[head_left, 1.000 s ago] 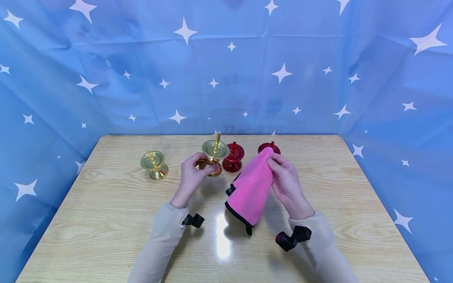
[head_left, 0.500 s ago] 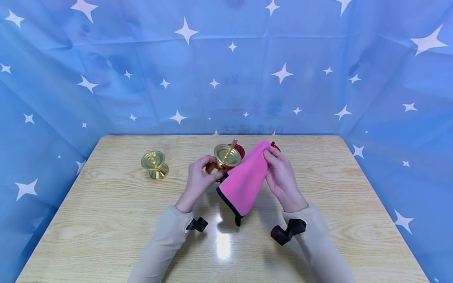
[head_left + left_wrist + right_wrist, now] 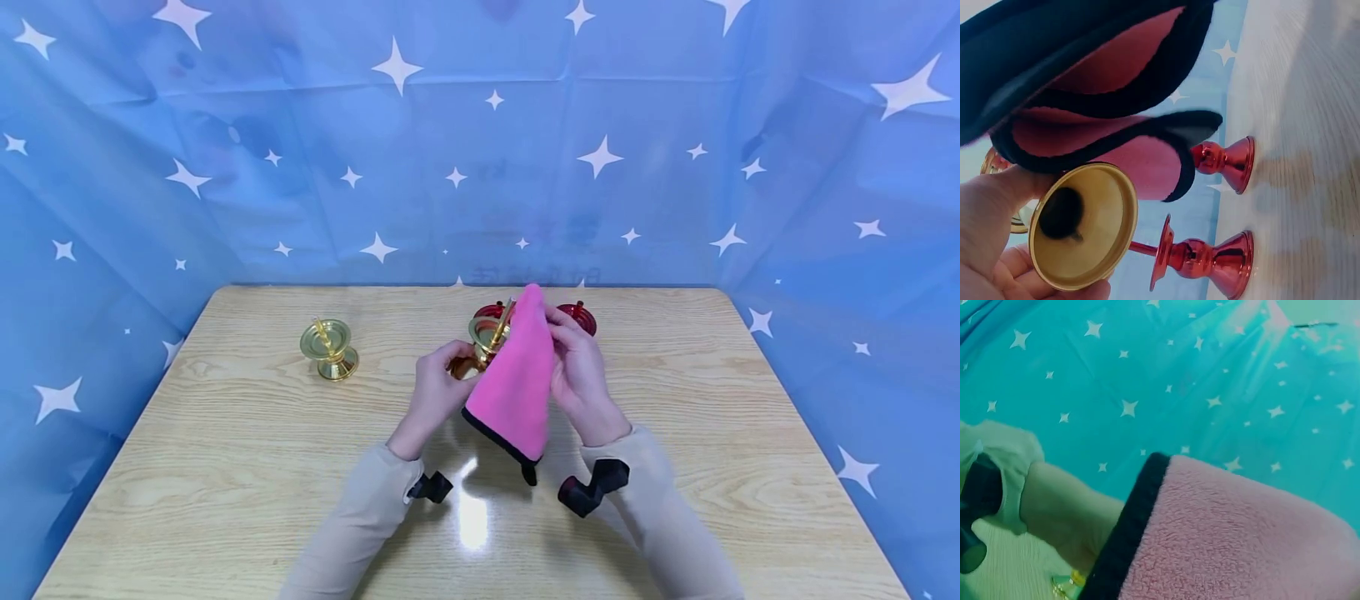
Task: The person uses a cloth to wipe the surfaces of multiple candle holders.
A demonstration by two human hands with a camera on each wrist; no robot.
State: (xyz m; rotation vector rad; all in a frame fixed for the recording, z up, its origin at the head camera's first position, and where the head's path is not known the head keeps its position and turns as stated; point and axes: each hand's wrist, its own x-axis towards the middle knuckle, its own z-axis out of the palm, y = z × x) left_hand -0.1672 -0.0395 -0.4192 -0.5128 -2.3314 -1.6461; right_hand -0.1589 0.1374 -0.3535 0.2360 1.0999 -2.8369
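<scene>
A pale wood-grain table (image 3: pixel 217 483) reaches out on every side beneath the two hands, its grain running crosswise. Well out to the left of the left hand (image 3: pixel 442 379), a gold candle holder (image 3: pixel 330 346) stands upright on its flared foot. Beyond the grip, two more stand upright near the far edge — a first red candle holder (image 3: pixel 489 311), partly hidden behind the left hand's hold, and a second red candle holder (image 3: pixel 579 317) behind the right hand (image 3: pixel 581 371). Nearer than both hands, a bright glare (image 3: pixel 472 521) and soft shadows mark the glossy top.
</scene>
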